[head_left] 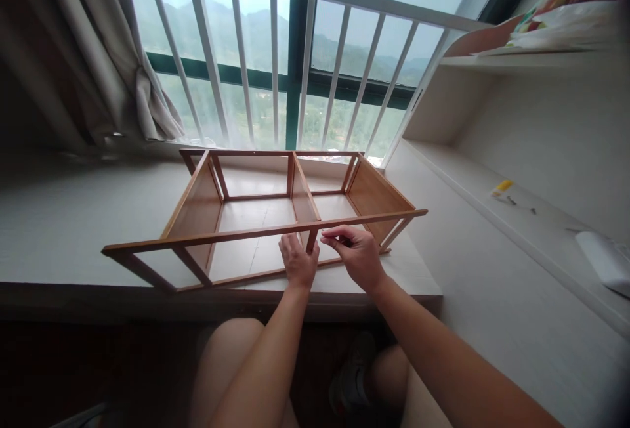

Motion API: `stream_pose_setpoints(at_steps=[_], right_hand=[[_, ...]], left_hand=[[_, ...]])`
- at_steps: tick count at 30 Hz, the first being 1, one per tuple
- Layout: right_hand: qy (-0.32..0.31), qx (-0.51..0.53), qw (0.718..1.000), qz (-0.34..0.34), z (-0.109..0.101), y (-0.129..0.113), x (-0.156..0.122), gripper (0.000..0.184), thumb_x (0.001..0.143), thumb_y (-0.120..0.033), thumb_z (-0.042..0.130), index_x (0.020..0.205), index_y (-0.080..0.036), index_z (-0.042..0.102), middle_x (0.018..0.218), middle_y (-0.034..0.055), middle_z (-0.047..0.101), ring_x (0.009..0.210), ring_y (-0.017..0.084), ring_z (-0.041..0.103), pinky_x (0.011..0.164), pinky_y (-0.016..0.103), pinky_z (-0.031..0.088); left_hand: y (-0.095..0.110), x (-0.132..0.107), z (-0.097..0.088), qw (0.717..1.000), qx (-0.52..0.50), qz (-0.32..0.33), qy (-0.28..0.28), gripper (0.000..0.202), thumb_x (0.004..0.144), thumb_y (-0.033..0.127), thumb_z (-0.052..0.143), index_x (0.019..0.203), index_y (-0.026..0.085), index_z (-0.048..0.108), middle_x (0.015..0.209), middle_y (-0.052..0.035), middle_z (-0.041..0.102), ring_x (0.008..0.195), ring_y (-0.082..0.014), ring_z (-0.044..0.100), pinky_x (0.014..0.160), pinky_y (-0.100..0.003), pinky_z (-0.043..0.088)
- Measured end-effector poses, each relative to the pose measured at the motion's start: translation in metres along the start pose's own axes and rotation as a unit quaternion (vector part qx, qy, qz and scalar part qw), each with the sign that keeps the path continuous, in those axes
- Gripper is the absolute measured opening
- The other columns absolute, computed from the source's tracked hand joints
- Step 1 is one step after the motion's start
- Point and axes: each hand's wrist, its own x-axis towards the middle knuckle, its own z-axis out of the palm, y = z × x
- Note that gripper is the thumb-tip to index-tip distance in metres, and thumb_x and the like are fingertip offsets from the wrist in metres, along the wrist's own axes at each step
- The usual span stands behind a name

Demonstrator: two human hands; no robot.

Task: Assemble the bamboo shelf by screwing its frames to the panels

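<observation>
A brown wooden shelf rack [236, 234] lies on its side across the window ledge, with three flat boards between its long rails. My left hand [299, 262] is wrapped at the short middle crosspiece [312, 240] on the near side, its thumb against the wood. Just right of that crosspiece, my right hand [358, 254] is closed in a pinch near the upper rail. Thumb and forefinger point toward the crosspiece, and whatever small thing may be between them is too small to make out.
White ledge [63, 218] under the rack. Behind it stand a white railing [273, 54] and window. A grey curtain [113, 54] hangs at left. On the right shelf [472, 178] lie a yellow-and-white tube [502, 188], small dark pieces [512, 201] and a white object [603, 260].
</observation>
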Motion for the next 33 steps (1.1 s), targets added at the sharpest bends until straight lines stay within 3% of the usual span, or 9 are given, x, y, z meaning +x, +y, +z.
stream_pose_setpoints(at_steps=[5, 14, 20, 28, 33], right_hand=[[0.013, -0.005, 1.000, 0.010, 0.012, 0.011, 0.005, 0.010, 0.082, -0.028, 0.074, 0.087, -0.020, 0.077, 0.079, 0.0023, 0.074, 0.061, 0.012, 0.054, 0.060, 0.027, 0.045], [0.075, 0.027, 0.996, 0.036, 0.018, 0.020, 0.009, 0.017, 0.079, -0.033, 0.078, 0.088, -0.019, 0.072, 0.081, 0.0030, 0.072, 0.067, 0.014, 0.061, 0.064, 0.027, 0.049], [0.074, 0.024, 0.996, 0.049, 0.017, 0.021, 0.008, 0.016, 0.080, -0.033, 0.076, 0.084, -0.019, 0.069, 0.076, 0.0021, 0.071, 0.066, 0.014, 0.062, 0.063, 0.026, 0.049], [0.065, -0.096, 0.993, 0.005, 0.013, 0.015, 0.001, 0.017, 0.090, -0.034, 0.065, 0.085, -0.018, 0.068, 0.073, 0.0024, 0.070, 0.062, 0.015, 0.061, 0.062, 0.027, 0.047], [0.076, -0.206, 0.976, -0.009, 0.012, 0.009, -0.001, 0.023, 0.093, -0.038, 0.059, 0.082, -0.019, 0.065, 0.071, 0.0009, 0.068, 0.057, 0.013, 0.054, 0.062, 0.027, 0.041]], left_hand=[[0.011, -0.004, 0.014, 1.000, 0.002, -0.030, 0.007, 0.031, 0.086, 0.020, 0.054, 0.116, 0.015, 0.060, 0.113, -0.0158, 0.061, 0.107, -0.0314, 0.053, 0.098, -0.049, 0.044], [0.013, -0.007, 0.025, 0.996, -0.070, -0.049, 0.014, 0.021, 0.088, 0.019, 0.051, 0.105, 0.018, 0.062, 0.106, -0.0132, 0.059, 0.099, -0.0281, 0.054, 0.094, -0.047, 0.046], [0.016, -0.008, 0.022, 0.997, -0.064, -0.047, -0.002, 0.017, 0.088, 0.019, 0.052, 0.103, 0.019, 0.060, 0.103, -0.0108, 0.059, 0.098, -0.0275, 0.052, 0.092, -0.045, 0.046], [0.023, -0.010, 0.020, 0.997, -0.052, -0.064, -0.008, 0.012, 0.087, 0.020, 0.052, 0.097, 0.021, 0.059, 0.100, -0.0100, 0.060, 0.096, -0.0272, 0.053, 0.089, -0.044, 0.046], [0.024, -0.013, 0.020, 0.997, -0.052, -0.060, -0.011, 0.013, 0.085, 0.015, 0.052, 0.095, 0.021, 0.058, 0.099, -0.0101, 0.060, 0.098, -0.0271, 0.054, 0.090, -0.043, 0.046]])
